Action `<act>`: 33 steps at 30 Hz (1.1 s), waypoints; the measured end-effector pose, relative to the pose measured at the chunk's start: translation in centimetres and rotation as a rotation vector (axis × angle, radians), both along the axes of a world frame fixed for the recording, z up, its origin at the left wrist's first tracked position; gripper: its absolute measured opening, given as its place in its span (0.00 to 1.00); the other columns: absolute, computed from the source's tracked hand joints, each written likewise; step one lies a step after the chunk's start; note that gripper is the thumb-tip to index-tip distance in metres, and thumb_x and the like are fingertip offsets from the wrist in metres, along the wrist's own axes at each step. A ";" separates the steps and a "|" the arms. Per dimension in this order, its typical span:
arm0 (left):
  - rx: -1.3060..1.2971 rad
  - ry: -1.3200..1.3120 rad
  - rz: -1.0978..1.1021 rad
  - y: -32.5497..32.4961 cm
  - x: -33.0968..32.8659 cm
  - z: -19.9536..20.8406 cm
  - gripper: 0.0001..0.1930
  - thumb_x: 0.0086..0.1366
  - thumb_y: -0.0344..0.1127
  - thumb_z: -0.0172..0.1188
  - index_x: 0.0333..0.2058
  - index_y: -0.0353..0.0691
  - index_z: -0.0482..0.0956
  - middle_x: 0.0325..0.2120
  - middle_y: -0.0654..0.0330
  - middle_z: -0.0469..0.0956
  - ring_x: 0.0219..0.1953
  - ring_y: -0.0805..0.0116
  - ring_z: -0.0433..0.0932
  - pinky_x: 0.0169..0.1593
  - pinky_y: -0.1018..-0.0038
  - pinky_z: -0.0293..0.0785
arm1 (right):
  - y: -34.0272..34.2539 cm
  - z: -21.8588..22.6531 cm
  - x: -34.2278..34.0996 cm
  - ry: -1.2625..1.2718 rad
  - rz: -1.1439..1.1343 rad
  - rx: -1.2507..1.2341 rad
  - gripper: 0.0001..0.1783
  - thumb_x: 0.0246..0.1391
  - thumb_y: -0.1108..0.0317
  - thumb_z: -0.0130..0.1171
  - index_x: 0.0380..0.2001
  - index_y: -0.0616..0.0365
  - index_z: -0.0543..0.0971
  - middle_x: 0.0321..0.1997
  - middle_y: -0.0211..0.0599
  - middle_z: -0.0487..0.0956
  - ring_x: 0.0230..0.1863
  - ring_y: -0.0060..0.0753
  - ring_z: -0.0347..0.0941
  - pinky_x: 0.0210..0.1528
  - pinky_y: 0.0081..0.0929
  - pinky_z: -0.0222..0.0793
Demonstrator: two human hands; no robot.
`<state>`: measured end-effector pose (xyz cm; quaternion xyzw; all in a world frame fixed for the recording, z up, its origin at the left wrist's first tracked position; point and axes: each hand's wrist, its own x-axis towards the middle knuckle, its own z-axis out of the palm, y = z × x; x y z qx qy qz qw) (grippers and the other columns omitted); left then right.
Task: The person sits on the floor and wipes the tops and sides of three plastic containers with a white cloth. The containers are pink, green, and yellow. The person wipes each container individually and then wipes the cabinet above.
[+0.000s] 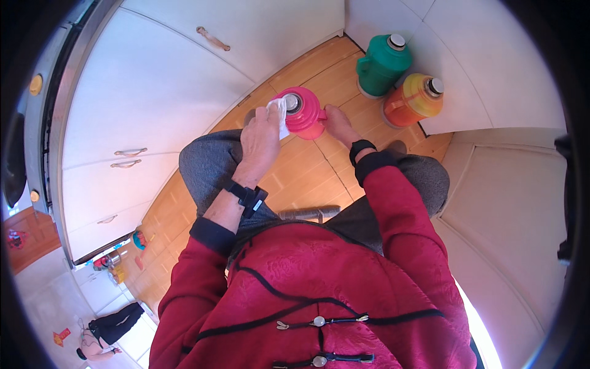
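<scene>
So the pink flask (305, 120) sat right between the two hands, left hand a touch nearer the silver cap (292, 103). That left hand (260, 134) had its fingers bent over a white cloth (283, 121), up against the flask's near side. Right hand (340, 125) was closed up on the side handle (323, 114), wrap partly hidden. Long axis looked roughly upright, cap end up; couldn't tell if the base touched the floor (307, 169). Hot-pink top, more salmon lower down tbh.
</scene>
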<state>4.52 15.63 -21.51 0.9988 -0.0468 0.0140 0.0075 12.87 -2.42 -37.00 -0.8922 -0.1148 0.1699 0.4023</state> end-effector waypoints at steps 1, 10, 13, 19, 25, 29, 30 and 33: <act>-0.047 -0.056 -0.064 -0.1 0.2 0.2 0.28 0.52 0.25 0.55 0.54 0.37 0.66 0.35 0.52 0.70 0.34 0.53 0.75 0.33 0.62 0.73 | 0.0 -0.2 0.0 0.011 0.003 -0.001 0.13 0.51 0.63 0.58 0.32 0.64 0.76 0.38 0.58 0.77 0.44 0.58 0.74 0.43 0.45 0.69; -0.018 0.059 0.047 4.0 1.1 1.4 0.21 0.55 0.27 0.53 0.49 0.44 0.72 0.35 0.52 0.72 0.36 0.51 0.76 0.37 0.58 0.73 | -0.3 1.6 0.0 0.073 0.056 -0.060 0.17 0.49 0.59 0.59 0.36 0.62 0.77 0.40 0.53 0.78 0.45 0.55 0.74 0.44 0.43 0.71; -0.209 -0.028 0.188 8.6 3.6 2.1 0.24 0.54 0.24 0.51 0.51 0.46 0.71 0.38 0.51 0.72 0.40 0.48 0.75 0.41 0.57 0.73 | -0.3 2.7 0.5 0.162 0.073 -0.179 0.19 0.46 0.57 0.61 0.36 0.60 0.79 0.40 0.52 0.79 0.43 0.54 0.75 0.43 0.41 0.72; -0.257 -0.012 0.181 12.1 8.1 1.0 0.23 0.53 0.23 0.51 0.50 0.44 0.73 0.39 0.51 0.73 0.43 0.47 0.74 0.45 0.58 0.71 | 0.3 5.0 3.2 0.331 0.289 -0.415 0.22 0.41 0.55 0.62 0.37 0.60 0.81 0.41 0.52 0.79 0.45 0.52 0.76 0.44 0.41 0.72; -0.430 0.007 0.141 11.5 9.0 0.0 0.23 0.53 0.23 0.52 0.49 0.42 0.73 0.39 0.51 0.74 0.45 0.48 0.74 0.47 0.59 0.70 | 0.0 5.5 4.2 0.504 0.344 -0.380 0.18 0.37 0.60 0.63 0.32 0.60 0.81 0.31 0.44 0.80 0.35 0.40 0.77 0.33 0.34 0.71; -0.604 -0.086 0.145 11.3 9.7 0.8 0.23 0.52 0.23 0.52 0.50 0.42 0.73 0.39 0.51 0.74 0.44 0.49 0.74 0.46 0.60 0.70 | -0.4 3.6 4.4 0.700 0.313 -0.235 0.09 0.38 0.65 0.62 0.25 0.55 0.77 0.19 0.28 0.70 0.22 0.24 0.67 0.22 0.25 0.63; -0.626 -0.094 0.156 11.3 9.8 1.0 0.23 0.52 0.23 0.52 0.50 0.42 0.73 0.39 0.51 0.74 0.44 0.49 0.74 0.46 0.60 0.70 | -0.6 3.0 4.3 0.735 0.315 -0.199 0.08 0.38 0.66 0.62 0.24 0.54 0.75 0.17 0.24 0.67 0.19 0.20 0.63 0.19 0.22 0.60; -0.621 -0.097 0.185 11.5 9.9 1.7 0.23 0.52 0.23 0.52 0.50 0.42 0.73 0.38 0.52 0.73 0.44 0.49 0.74 0.46 0.60 0.70 | -1.2 1.7 2.7 0.725 0.237 -0.064 0.03 0.45 0.69 0.59 0.25 0.50 0.75 0.17 0.18 0.63 0.19 0.15 0.57 0.21 0.19 0.53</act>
